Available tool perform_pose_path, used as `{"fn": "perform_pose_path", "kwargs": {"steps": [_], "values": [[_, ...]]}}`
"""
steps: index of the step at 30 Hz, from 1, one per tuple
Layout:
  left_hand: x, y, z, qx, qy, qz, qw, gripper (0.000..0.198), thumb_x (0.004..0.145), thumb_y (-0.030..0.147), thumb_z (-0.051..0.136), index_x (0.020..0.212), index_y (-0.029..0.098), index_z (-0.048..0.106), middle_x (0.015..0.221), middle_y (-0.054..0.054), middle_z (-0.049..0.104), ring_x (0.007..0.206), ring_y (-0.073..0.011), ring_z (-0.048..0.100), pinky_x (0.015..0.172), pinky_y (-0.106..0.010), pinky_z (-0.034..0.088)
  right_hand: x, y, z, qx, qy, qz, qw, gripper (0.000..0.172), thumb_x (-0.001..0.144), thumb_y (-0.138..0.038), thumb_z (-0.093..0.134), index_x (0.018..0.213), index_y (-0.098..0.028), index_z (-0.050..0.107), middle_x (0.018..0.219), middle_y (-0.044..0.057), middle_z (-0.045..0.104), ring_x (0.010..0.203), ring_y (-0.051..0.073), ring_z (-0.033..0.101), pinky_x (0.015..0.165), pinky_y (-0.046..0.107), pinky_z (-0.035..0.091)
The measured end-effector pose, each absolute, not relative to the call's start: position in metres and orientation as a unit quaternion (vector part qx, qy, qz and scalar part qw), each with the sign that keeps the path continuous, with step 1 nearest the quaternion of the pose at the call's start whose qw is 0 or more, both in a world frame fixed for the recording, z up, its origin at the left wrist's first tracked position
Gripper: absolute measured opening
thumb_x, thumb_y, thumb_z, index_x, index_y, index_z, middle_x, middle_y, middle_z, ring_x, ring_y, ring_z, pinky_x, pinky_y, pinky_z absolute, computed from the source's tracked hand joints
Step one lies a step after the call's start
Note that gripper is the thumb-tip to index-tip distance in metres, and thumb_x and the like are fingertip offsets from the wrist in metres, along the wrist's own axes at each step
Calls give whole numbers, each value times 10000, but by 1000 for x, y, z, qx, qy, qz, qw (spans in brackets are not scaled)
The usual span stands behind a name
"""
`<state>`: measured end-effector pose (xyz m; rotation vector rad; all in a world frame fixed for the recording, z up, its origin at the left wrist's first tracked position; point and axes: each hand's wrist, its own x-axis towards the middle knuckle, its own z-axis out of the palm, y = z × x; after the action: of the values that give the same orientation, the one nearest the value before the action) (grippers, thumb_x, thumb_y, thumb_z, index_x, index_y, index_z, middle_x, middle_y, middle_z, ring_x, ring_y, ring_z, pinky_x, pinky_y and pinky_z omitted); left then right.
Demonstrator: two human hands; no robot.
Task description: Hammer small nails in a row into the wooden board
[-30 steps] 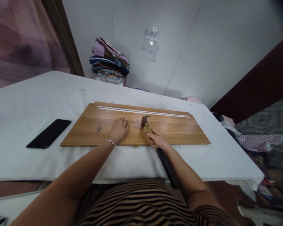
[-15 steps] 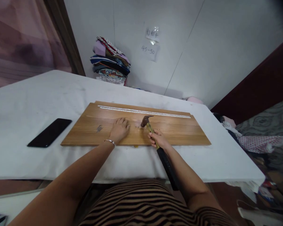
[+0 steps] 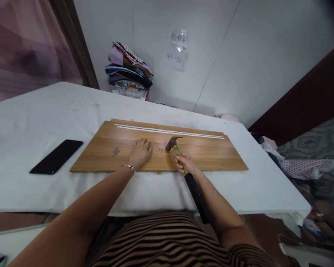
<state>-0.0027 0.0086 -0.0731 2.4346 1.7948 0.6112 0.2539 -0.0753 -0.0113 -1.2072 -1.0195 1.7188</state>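
Observation:
A claw hammer (image 3: 173, 144) with a rusty head and a yellow-and-black handle is gripped in my right hand (image 3: 186, 164), its head low over the wooden board (image 3: 211, 155). Small nail heads (image 3: 161, 150) show on the board just left of the hammer head. My left hand (image 3: 140, 152) lies flat on the board with fingers stretched out, holding nothing. Left of it rests a small heap of loose nails (image 3: 116, 151). Two white strips (image 3: 169, 131) run along the board's far side. Whether the hammer face touches a nail, I cannot tell.
The board lies on a table with a white cloth (image 3: 72, 118). A black phone (image 3: 56, 156) lies left of the board. Folded clothes (image 3: 129, 72) are stacked at the back against the wall, where paper notes (image 3: 176, 59) hang. More cloth (image 3: 306, 163) lies beyond the right edge.
The view has shifted very slightly. My left hand stays flat on the board, and the hammer in my right hand is in nearly the same low position.

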Motion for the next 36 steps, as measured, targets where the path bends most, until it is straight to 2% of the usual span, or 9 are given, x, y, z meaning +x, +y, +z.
{"fn": "perform_pose_path", "kwargs": {"steps": [4,7,13,17,25,31,36], "values": [[-3,9,-74,788,578,209,33,389,1037,333,452,1246,173,738,1469,-213,700,1441,-351,586,1271,-533,420,256,-74,-12,-475,-399,681,389,429,795,-419,847,825,-260,450,676,-90,506,455,59,355,367,187,270],[-3,9,-74,787,577,212,37,382,1037,328,457,1248,178,737,1468,-209,700,1438,-353,588,1266,-535,424,257,-74,-11,-467,-399,680,400,451,752,-421,867,832,-260,455,704,-83,537,461,56,359,362,185,275],[-3,8,-71,787,581,201,43,394,1037,327,452,1273,182,732,1488,-202,691,1450,-347,579,1266,-532,422,254,-75,-10,-463,-407,684,390,449,677,-434,866,786,-260,466,624,-98,479,455,59,335,351,186,280],[-4,7,-70,786,581,207,37,365,1030,334,473,1254,221,737,1472,-175,706,1426,-349,595,1254,-537,433,255,-76,-7,-462,-410,681,394,425,711,-418,852,786,-260,464,611,-96,467,463,64,342,358,178,284],[-5,8,-70,788,579,202,42,364,1033,330,464,1245,207,733,1455,-184,709,1431,-347,592,1256,-538,435,255,-76,-9,-471,-401,683,388,423,781,-407,861,824,-256,468,647,-99,500,450,56,358,374,180,277],[-5,7,-69,789,583,190,40,388,1035,329,456,1264,173,728,1486,-209,686,1451,-364,582,1264,-540,431,254,-77,-7,-467,-389,679,413,411,751,-384,854,847,-256,476,678,-96,540,449,54,369,373,185,276],[-6,8,-70,789,580,199,38,365,1030,331,470,1247,200,732,1469,-189,703,1441,-352,595,1261,-539,443,252,-77,-8,-475,-393,684,391,425,704,-405,858,816,-251,478,629,-108,516,447,53,366,378,183,290]]}}
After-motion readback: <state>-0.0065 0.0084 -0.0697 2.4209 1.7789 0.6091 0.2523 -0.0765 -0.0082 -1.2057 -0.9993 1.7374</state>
